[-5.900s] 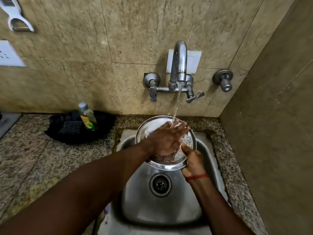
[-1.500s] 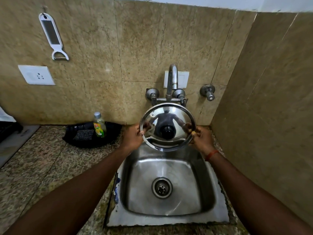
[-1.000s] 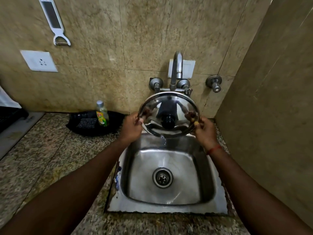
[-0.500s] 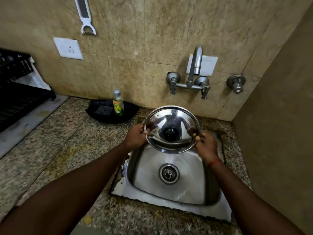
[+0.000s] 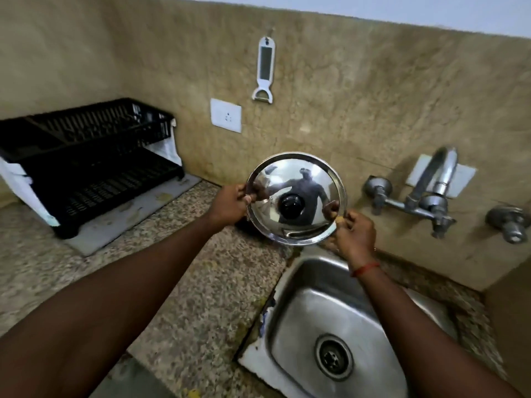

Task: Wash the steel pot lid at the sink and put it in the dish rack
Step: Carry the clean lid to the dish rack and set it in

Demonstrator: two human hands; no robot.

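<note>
the left hand point(image 5: 230, 203) pinches the left rim of a steel pot lid point(image 5: 296, 198) while the right hand point(image 5: 355, 235) grips the lower right rim, thumb and fingers closed on the edge, a red thread band point(image 5: 365, 269) circling that wrist. the lid is held upright between both hands, its polished domed side facing the camera, a black knob point(image 5: 290, 204) at its centre and a dim reflection of a person with raised arms across the metal. it hangs in the air above the speckled granite counter point(image 5: 178, 297), just past the back left corner of the steel sink point(image 5: 333, 311), whose drain point(image 5: 333, 357) sits low in the basin. to the right, a chrome tap point(image 5: 431, 185) with two valve handles juts from the beige tiled wall point(image 5: 359, 96). above the lid, a white peeler point(image 5: 265, 71) hangs from a hook, with a white switch plate point(image 5: 226, 115) beside it on the left. well apart to the left, a black two-tier dish rack point(image 5: 86, 156) stands on a grey mat point(image 5: 135, 216) against the wall, with a white cloth point(image 5: 20, 185) draped at its end.
</note>
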